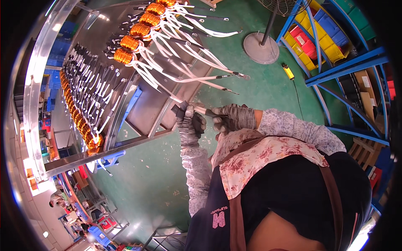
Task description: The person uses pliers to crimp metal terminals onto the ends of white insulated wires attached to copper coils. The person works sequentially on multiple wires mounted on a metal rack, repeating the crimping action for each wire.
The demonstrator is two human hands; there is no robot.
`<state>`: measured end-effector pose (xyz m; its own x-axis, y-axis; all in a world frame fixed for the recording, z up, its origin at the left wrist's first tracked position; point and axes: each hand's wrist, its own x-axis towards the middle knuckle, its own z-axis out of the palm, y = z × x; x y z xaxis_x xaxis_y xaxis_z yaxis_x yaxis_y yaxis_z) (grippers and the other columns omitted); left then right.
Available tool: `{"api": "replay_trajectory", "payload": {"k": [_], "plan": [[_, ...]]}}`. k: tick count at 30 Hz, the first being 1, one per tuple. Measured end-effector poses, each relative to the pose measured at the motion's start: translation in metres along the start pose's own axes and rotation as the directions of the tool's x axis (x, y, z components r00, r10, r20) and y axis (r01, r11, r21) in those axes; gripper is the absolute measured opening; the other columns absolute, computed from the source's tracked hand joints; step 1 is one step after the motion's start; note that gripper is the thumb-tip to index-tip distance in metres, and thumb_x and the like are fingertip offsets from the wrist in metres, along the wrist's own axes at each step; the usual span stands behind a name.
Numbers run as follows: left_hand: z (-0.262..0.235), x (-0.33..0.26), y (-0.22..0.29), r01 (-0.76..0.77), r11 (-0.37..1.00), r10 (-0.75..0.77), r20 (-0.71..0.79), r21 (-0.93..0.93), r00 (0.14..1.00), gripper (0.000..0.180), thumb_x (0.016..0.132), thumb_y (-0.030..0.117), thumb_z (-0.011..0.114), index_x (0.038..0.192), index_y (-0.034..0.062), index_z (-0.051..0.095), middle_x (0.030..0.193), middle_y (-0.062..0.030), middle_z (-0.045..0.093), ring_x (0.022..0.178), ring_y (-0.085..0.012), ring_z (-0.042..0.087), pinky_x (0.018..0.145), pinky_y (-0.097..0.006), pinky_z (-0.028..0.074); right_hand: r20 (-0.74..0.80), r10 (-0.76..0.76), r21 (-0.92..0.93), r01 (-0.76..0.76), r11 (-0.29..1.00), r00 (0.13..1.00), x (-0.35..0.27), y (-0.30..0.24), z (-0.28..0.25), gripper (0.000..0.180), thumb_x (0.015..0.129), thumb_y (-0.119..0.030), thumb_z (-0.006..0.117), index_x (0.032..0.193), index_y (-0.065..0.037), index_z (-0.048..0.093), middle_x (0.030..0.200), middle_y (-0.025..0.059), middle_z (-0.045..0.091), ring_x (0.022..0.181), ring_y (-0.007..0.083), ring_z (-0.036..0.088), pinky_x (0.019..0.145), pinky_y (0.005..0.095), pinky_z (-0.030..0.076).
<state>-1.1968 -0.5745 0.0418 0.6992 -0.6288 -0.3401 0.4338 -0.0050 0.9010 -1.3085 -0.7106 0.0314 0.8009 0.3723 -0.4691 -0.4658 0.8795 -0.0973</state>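
A row of copper-wound coils (139, 30) sits on the metal rack, with white-sleeved wire leads (165, 52) fanning out toward the right. One white lead (175, 98) reaches from them to my gloved hands. My left hand (191, 125) is closed around it, beside a small black piece (179, 110) whose kind I cannot make out. Just to the right, my right hand (235, 117) pinches the same lead near a dark sleeved section (209, 112). My fingers partly hide the lead's end.
More coils (77, 117) with dark-tipped leads line the left of the metal rack (79, 162). Ahead stands a fan with a round base (261, 48). A yellow device (288, 72) with a cord lies on the green floor. Blue shelving (347, 67) with coloured bins stands at right.
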Motion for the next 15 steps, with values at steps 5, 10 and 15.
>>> {"api": "replay_trajectory", "payload": {"k": [5,10,15], "plan": [[-0.007,0.000,-0.002,0.041,0.999,-0.040,-0.021,0.023,0.999,0.027,0.085,0.030,0.054,0.093,0.0049,0.056,0.057,-0.0046,0.053,0.040,-0.0103,0.047,0.032,-0.020,0.034,0.052,-0.014,-0.077,0.018,0.997,0.999,0.007,0.000,-0.003,0.021,0.086,-0.032,0.051,0.078,-0.013,0.050,0.064,-0.0024,0.046,0.059,0.0157,0.046,0.064,0.0357,0.044],[-0.004,-0.015,0.013,0.019,0.969,-0.001,-0.074,0.246,0.997,0.024,0.085,0.028,0.055,0.093,0.0053,0.056,0.061,-0.0027,0.054,0.043,-0.0084,0.049,0.037,-0.019,0.038,0.196,-0.602,-0.977,0.099,-0.191,0.774,0.007,0.000,-0.003,0.028,0.087,-0.032,0.049,0.092,-0.005,0.056,0.078,0.0041,0.056,0.072,0.0228,0.055,0.069,0.0365,0.045],[0.024,-0.027,0.018,0.115,0.961,-0.124,0.019,0.251,0.992,0.023,0.083,0.027,0.057,0.090,0.0045,0.056,0.061,-0.0018,0.054,0.046,-0.0077,0.050,0.038,-0.018,0.039,0.388,-0.755,-0.825,0.565,-0.028,0.529,-0.003,-0.019,0.019,0.032,0.075,-0.022,0.066,0.099,-0.002,0.058,0.094,0.0098,0.059,0.089,0.0177,0.055,0.079,0.0321,0.044]]}}
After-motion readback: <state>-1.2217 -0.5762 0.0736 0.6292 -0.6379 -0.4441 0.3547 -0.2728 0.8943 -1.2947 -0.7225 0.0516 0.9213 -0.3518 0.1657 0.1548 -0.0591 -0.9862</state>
